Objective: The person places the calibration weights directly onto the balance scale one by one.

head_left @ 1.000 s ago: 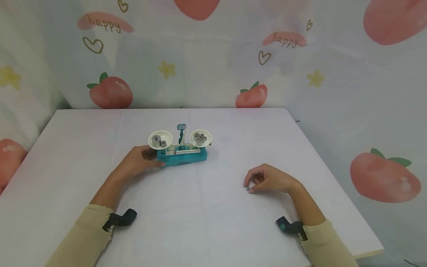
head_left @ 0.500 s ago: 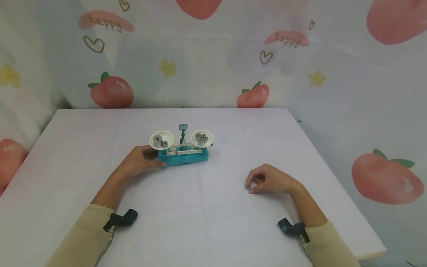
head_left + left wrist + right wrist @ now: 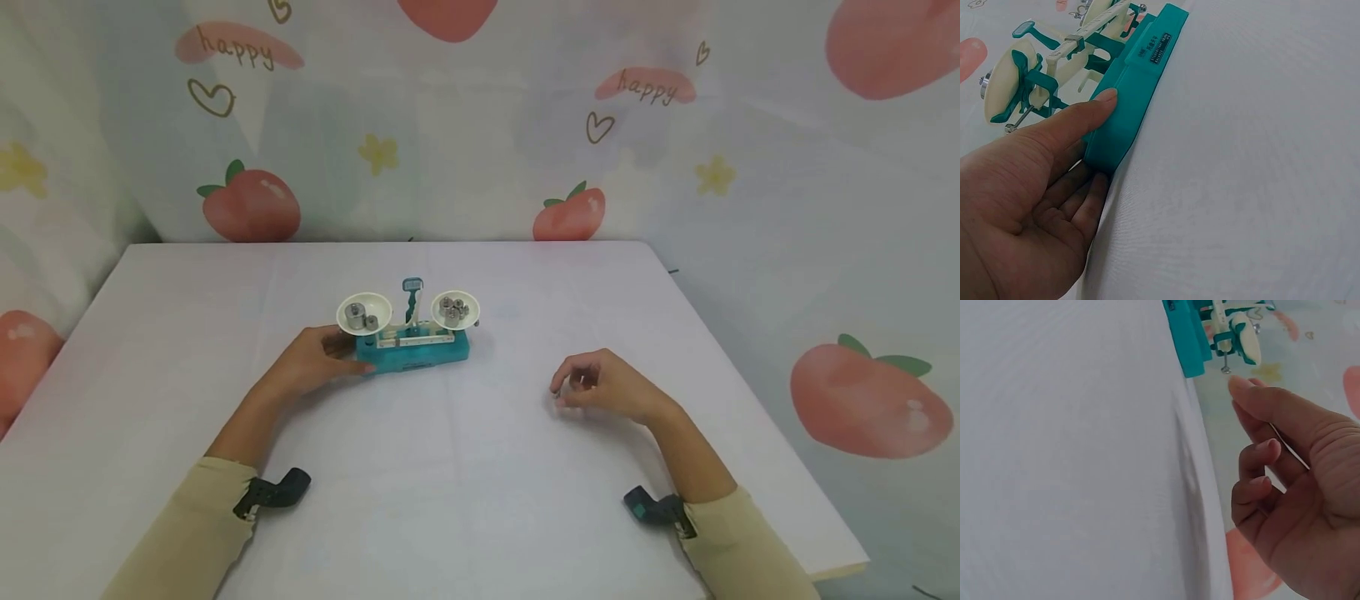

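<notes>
A balance scale with a teal base stands toward the back of the table, left of centre. My left hand grips the left end of its base; in the left wrist view the thumb lies along the front face while the other fingers are at the end. Two metal weights sit in the cream left pan. Several smaller ones cluster in the right pan. Off to the right, my right hand pinches a tiny metal weight between thumb and fingertips, raised over the table.
The scale rests on a white-covered table, whose right edge slopes down past my right forearm. Behind it hangs a fruit-patterned cloth. Dark wrist cameras are strapped over both sleeves.
My right hand has risen off the tabletop and moved slightly away from me, with the tiny weight in its fingertips. The left hand keeps its grip on the scale.
</notes>
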Available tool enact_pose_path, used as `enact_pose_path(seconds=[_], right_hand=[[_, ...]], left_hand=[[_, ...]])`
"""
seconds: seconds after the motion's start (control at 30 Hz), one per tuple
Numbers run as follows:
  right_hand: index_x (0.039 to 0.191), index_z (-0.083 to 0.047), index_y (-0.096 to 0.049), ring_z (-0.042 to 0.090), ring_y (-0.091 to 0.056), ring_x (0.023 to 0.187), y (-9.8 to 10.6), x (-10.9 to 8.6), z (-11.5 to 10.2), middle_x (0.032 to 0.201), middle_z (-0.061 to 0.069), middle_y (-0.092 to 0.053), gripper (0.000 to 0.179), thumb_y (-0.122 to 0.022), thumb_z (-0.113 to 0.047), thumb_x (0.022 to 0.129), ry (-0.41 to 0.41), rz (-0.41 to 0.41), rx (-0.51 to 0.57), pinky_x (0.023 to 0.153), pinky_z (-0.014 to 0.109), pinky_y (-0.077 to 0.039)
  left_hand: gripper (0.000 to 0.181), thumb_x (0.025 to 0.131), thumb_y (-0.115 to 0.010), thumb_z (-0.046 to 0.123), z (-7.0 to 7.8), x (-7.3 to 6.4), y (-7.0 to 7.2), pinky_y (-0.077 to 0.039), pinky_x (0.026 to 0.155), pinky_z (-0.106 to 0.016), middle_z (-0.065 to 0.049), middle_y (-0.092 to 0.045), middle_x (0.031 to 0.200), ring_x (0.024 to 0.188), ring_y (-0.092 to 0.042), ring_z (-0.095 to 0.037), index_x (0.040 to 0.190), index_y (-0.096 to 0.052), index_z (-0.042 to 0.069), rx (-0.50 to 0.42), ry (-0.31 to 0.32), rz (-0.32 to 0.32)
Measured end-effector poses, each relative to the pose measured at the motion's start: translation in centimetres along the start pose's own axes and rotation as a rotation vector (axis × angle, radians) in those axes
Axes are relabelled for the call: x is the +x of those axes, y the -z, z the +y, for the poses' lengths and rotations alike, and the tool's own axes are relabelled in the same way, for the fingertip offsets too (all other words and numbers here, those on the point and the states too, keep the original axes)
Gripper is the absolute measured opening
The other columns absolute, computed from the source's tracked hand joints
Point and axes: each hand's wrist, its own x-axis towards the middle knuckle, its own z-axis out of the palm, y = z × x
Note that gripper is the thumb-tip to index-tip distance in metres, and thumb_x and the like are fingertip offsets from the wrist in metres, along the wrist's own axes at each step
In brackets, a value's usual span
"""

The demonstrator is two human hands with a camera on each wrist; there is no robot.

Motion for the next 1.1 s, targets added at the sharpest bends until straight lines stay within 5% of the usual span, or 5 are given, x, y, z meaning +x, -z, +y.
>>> enact_pose_path(seconds=[0.63, 1.1], right_hand=[[0.103, -0.008, -0.077, 0.029, -0.056, 0.08, 0.8, 4.1, -4.6, 0.091, 0.007, -0.068, 0.017, -0.084, -0.012, 0.088, 0.047, 0.069, -0.068, 0.06, 0.03, -0.046], [0.102, -0.015, -0.078, 0.029, -0.058, 0.086, -0.2, 8.7, -7.5, 0.1, 0.004, -0.071, 0.014, -0.084, -0.015, 0.09, 0.129, 0.081, -0.039, 0.064, 0.031, -0.047]], left_hand=[[0.08, 0.082, -0.09, 0.025, 0.0, -0.1, 0.0, -0.038, 0.115, -0.053, -0.021, -0.054, 0.149, 0.14, -0.048, -0.039, 0.148, -0.052, -0.001, -0.024, 0.001, 0.003], [0.08, 0.083, -0.09, 0.026, 0.1, -0.1, -0.1, -0.038, 0.115, -0.054, -0.02, -0.054, 0.149, 0.14, -0.048, -0.039, 0.149, -0.052, 0.0, -0.011, 0.01, 0.006]])
